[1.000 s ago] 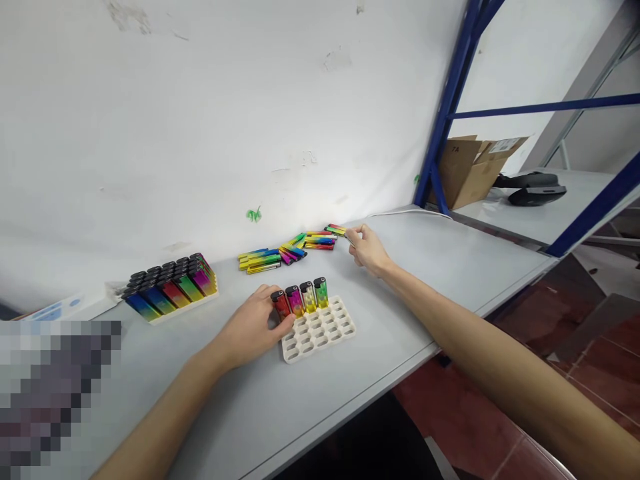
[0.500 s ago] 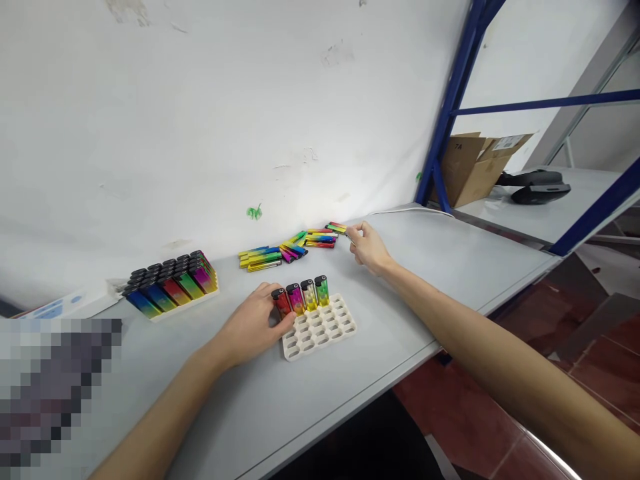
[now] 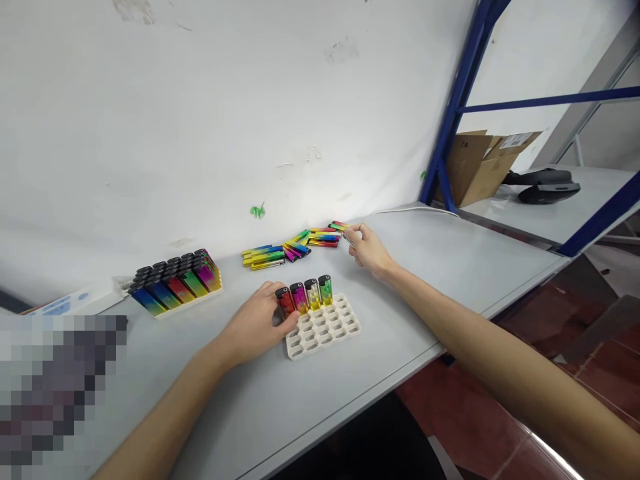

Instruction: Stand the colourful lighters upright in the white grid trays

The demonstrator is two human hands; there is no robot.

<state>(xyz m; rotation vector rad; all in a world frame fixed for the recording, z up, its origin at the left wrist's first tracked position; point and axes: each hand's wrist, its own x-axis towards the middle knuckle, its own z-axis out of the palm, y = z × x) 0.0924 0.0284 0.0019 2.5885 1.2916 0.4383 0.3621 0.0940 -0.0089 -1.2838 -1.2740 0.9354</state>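
A white slotted tray [image 3: 327, 331] lies on the grey table [image 3: 410, 293], with several colourful lighters [image 3: 306, 295] standing in its far row. My left hand [image 3: 257, 323] rests against the tray's left side, fingers curled at the red lighter. Near the wall lies a loose pile of rainbow lighters [image 3: 295, 247]. My right hand [image 3: 367, 247] reaches to the pile's right end, fingertips pinched on one lighter [image 3: 339, 227] there.
A full tray of black-capped lighters [image 3: 175, 283] stands at the left near the wall. A blue shelf frame [image 3: 463, 87] rises at the right, with a cardboard box [image 3: 480, 165] and a dark device [image 3: 547, 183] on its shelf. The table's front edge drops to a red floor.
Hardly anything has moved. The view has shifted slightly; both hands stay where they were, the right one still at the pile's right end.
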